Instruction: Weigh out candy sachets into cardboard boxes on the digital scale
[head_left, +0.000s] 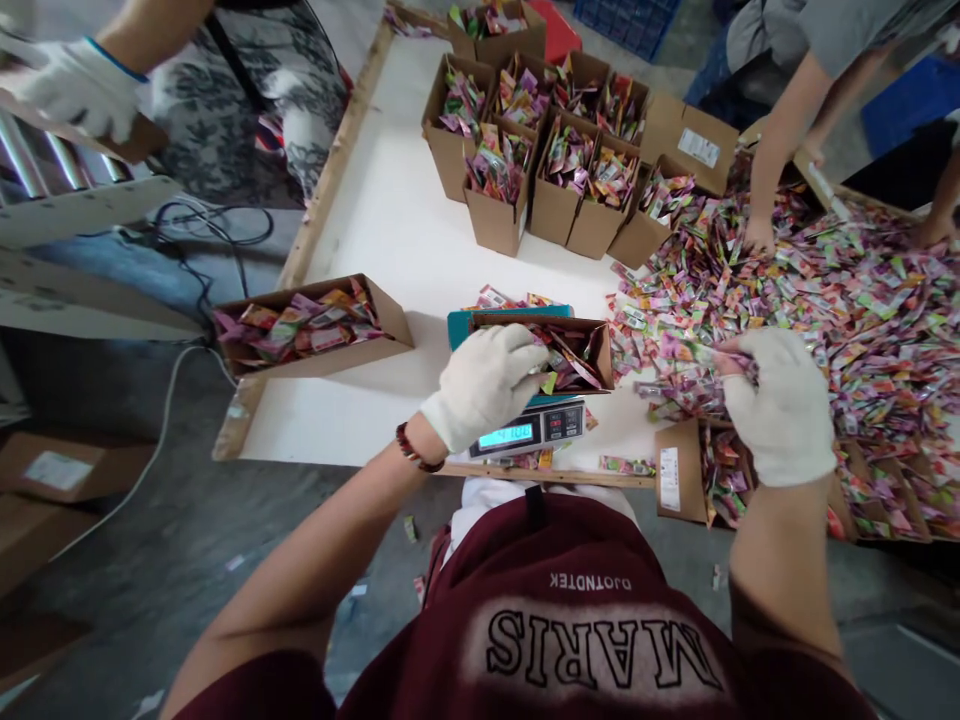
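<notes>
My left hand (491, 385), in a white glove, is over the left end of an open cardboard box (604, 360). Its fingers curl down among the snack packets (574, 355) inside; what they grip is hidden. The box sits on a digital scale (566, 422) with a teal top and a lit display. To the right, my gloved right hand (784, 410) is closed, pinching a pink-and-green snack packet (686, 350) between thumb and fingers. Beneath that hand spreads a large heap of similar loose packets (885, 350).
A filled box (390, 325) stands at the table's left edge. Several upright filled boxes (499, 225) crowd the far side. More boxes (682, 470) line the near right edge. Other people's bare arms (780, 130) reach into the heap; another person's gloved hand (82, 90) is at upper left.
</notes>
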